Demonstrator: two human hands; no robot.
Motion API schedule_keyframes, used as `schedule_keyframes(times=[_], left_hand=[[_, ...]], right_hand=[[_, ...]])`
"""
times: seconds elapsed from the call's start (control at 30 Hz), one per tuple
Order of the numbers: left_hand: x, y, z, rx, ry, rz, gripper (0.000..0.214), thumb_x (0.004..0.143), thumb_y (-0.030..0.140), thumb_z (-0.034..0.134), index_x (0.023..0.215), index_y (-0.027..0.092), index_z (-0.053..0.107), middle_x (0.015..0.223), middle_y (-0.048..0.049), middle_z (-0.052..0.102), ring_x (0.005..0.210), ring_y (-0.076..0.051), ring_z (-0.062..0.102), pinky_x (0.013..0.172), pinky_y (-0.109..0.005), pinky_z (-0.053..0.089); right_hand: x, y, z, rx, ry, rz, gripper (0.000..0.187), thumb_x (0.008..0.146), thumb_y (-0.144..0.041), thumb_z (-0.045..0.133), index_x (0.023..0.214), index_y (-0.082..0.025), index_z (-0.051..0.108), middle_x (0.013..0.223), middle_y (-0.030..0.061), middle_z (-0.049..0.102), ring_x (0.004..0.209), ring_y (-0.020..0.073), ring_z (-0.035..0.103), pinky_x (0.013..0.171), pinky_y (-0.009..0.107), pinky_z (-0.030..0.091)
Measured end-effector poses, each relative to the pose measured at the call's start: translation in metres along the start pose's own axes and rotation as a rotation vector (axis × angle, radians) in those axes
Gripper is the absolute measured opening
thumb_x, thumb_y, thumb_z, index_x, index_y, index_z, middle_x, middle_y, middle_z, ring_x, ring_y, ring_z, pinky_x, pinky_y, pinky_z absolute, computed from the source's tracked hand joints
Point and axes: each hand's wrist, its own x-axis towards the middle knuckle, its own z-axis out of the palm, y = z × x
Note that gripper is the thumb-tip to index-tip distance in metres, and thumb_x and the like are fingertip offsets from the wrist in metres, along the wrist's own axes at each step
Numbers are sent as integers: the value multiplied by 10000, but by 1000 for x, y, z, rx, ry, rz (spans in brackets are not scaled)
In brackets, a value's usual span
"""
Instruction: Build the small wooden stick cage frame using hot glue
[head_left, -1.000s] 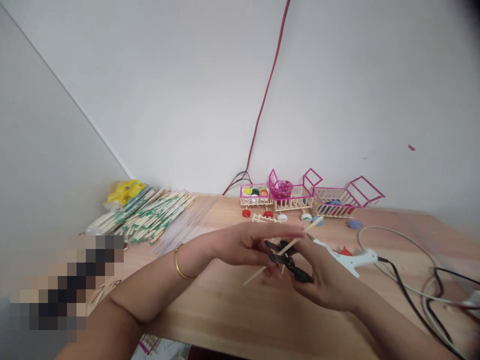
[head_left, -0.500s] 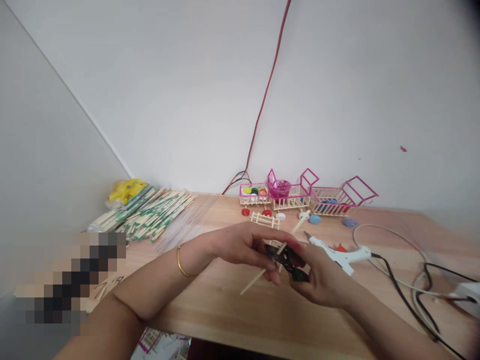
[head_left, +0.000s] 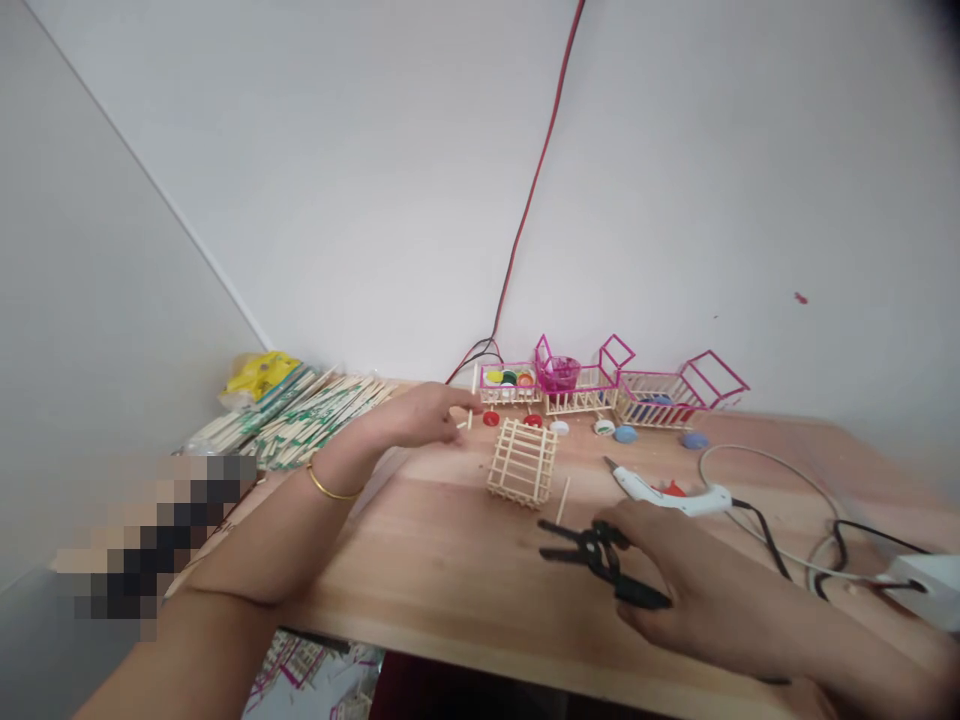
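My right hand (head_left: 675, 565) is wrapped round the handles of black pliers (head_left: 592, 550), whose jaws point left and stand apart. Farther back on the left, my left hand (head_left: 427, 415) pinches a short wooden stick (head_left: 474, 378) upright at its fingertips. Between the hands lies a small crate-like frame of wooden sticks (head_left: 523, 462), touched by neither. A cut piece of stick (head_left: 563, 500) rests on the table just beyond the plier jaws.
A white glue gun (head_left: 667, 492) lies at right, its cable trailing towards a white box (head_left: 926, 590). Pink-edged stick carts (head_left: 581, 390) with bottle-cap wheels line the wall. Bundles of sticks (head_left: 315, 415) and a yellow bag (head_left: 262, 375) sit at left. The table's front edge (head_left: 450, 655) is near.
My hands have moved apart. The left went back and left with a short stick; the right drew towards me with the pliers, now off the stick. The stick frame is uncovered.
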Motion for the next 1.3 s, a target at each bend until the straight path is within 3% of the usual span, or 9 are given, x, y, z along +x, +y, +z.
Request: schedule_keyframes(times=[0.23, 0.37, 0.47, 0.63, 0.73, 0.87, 1.1, 1.2, 1.3], left_hand=[[-4, -29, 30, 147, -23, -56, 213, 699, 151, 619, 892, 181, 702, 788, -35, 688, 730, -170, 585, 643, -229, 361], [-12, -16, 42, 74, 95, -33, 194, 837, 183, 465, 876, 157, 653, 800, -42, 669, 745, -149, 578, 663, -232, 377], [-12, 3, 50, -264, 88, 22, 109, 823, 215, 506, 894, 163, 571, 619, 27, 576, 582, -99, 537, 568, -196, 382], [2, 26, 65, -682, -62, -3, 210, 793, 226, 551, 869, 202, 356, 577, 59, 579, 425, -63, 491, 441, -158, 368], [10, 32, 76, -703, -30, -33, 253, 786, 220, 562, 833, 213, 314, 569, 65, 576, 394, -58, 480, 413, -151, 358], [13, 29, 90, -721, -21, -18, 235, 793, 233, 552, 815, 216, 318, 590, 57, 579, 404, -69, 487, 425, -176, 376], [12, 16, 75, -144, 119, 86, 291, 709, 387, 707, 752, 181, 505, 654, 12, 578, 601, -137, 533, 568, -244, 371], [16, 10, 66, -23, 177, 262, 441, 650, 381, 773, 991, 178, 581, 985, -84, 658, 916, -234, 594, 809, -329, 429], [24, 1, 70, -1, 209, 467, 805, 619, 375, 800, 1306, 160, 440, 1338, -173, 500, 1254, -306, 432, 1061, -423, 290]], right_hand=[[-1, 13, 33, -74, 29, -53, 448, 619, -226, 651, 1064, -230, 598, 1065, 106, 587, 1028, 309, 518, 913, 499, 398], [1, 22, 39, -53, 11, -61, 612, 648, -334, 701, 1229, -219, 551, 1239, 142, 531, 1166, 345, 455, 978, 532, 365], [6, 25, 31, -41, 1, -97, 717, 607, -433, 768, 1261, -242, 543, 1271, 138, 530, 1175, 351, 467, 967, 523, 394], [42, 12, 2, -50, 319, -214, 207, 904, -319, 492, 1037, -258, 639, 1008, 78, 683, 955, 238, 608, 832, 411, 459], [72, 4, -5, -114, 493, -309, 207, 929, -266, 450, 971, -224, 648, 913, 73, 705, 861, 221, 618, 778, 386, 441], [99, 4, 1, -219, 460, -399, 216, 928, -204, 461, 1039, -216, 646, 896, 69, 703, 830, 212, 605, 761, 370, 396], [116, 17, 7, -255, 344, -478, 176, 922, -210, 505, 998, -218, 664, 877, 46, 703, 807, 179, 596, 755, 345, 339], [120, 20, 7, -289, 321, -477, 195, 929, -208, 497, 1030, -220, 663, 925, 54, 711, 862, 189, 610, 789, 364, 324], [121, 21, 7, -312, 321, -472, 222, 927, -180, 493, 1055, -245, 662, 1038, 57, 702, 963, 204, 598, 814, 372, 312]])
